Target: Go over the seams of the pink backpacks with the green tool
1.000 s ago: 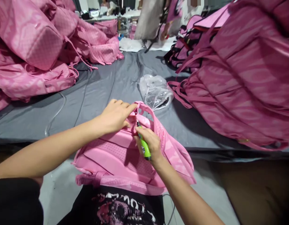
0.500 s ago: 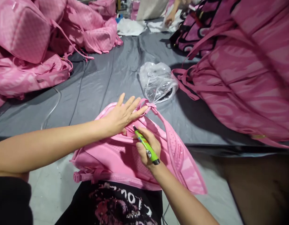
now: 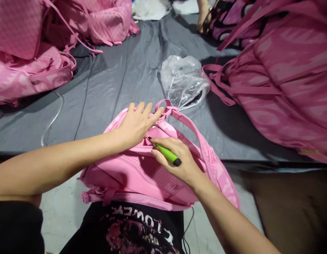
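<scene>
A pink backpack (image 3: 142,180) lies across the lap and against the table edge, its strap side up. My left hand (image 3: 138,123) rests on its upper part with the fingers spread; the thumb tip is partly hidden at the fold. My right hand (image 3: 176,155) is closed around a green marker (image 3: 167,154) with a black end. The marker's dark tip touches or nearly touches the pink fabric beside my left thumb. Just beyond the backpack's top loop is a crumpled clear plastic bag (image 3: 183,79).
Pink backpacks (image 3: 20,31) are heaped at the left of the grey-covered table (image 3: 105,88). More pink bags (image 3: 293,77) stand at the right. At the far side are white sheets (image 3: 150,8) and another person's hand (image 3: 204,16). A thin clear tube (image 3: 53,121) hangs over the left edge.
The marker tip has moved down to the fabric by my left thumb, and my right hand has turned over it. My left fingers are more bent. The view has tilted down.
</scene>
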A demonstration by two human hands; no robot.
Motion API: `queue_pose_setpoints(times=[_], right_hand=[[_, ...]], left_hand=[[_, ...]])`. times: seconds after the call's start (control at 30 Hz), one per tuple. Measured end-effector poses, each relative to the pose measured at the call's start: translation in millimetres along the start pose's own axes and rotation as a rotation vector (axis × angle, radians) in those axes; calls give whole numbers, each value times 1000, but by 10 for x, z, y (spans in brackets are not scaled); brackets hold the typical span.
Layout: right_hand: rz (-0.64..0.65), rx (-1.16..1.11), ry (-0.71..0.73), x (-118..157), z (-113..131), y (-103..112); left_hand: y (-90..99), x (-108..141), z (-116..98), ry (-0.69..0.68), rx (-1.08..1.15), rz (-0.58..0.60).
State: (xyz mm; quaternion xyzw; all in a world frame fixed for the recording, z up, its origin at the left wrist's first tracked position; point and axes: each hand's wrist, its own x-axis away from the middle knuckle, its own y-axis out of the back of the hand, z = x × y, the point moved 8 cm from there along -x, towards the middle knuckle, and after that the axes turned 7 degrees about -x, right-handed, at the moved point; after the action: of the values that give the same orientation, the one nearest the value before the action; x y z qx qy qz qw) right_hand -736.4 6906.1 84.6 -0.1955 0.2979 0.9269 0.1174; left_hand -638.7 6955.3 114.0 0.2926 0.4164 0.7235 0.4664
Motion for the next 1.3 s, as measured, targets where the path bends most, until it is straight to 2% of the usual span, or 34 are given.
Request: queue_pose_setpoints(times=[0.2, 0.27, 0.4, 0.6, 0.77, 0.87, 1.03, 1.3], right_hand=[[404, 165, -62, -199, 45, -79], [463, 224, -58, -211, 48, -72], [358, 273, -27, -231, 16, 31], [250, 50, -13, -269, -47, -11], [158, 154, -15, -226, -77, 34], [115, 144, -6, -180, -84, 66], [79, -4, -52, -191, -138, -7], [-174, 63, -150, -107, -49, -115]], left_hand=[[-9, -63, 34, -8, 8, 57], [-26, -77, 53, -12, 16, 73], [-87, -115, 80, -16, 36, 75], [-120, -158, 94, -27, 45, 94], [-157, -151, 171, -46, 38, 156], [-175, -142, 219, -27, 65, 149], [-178, -133, 218, -14, 79, 124], [-193, -162, 185, -66, 64, 149]])
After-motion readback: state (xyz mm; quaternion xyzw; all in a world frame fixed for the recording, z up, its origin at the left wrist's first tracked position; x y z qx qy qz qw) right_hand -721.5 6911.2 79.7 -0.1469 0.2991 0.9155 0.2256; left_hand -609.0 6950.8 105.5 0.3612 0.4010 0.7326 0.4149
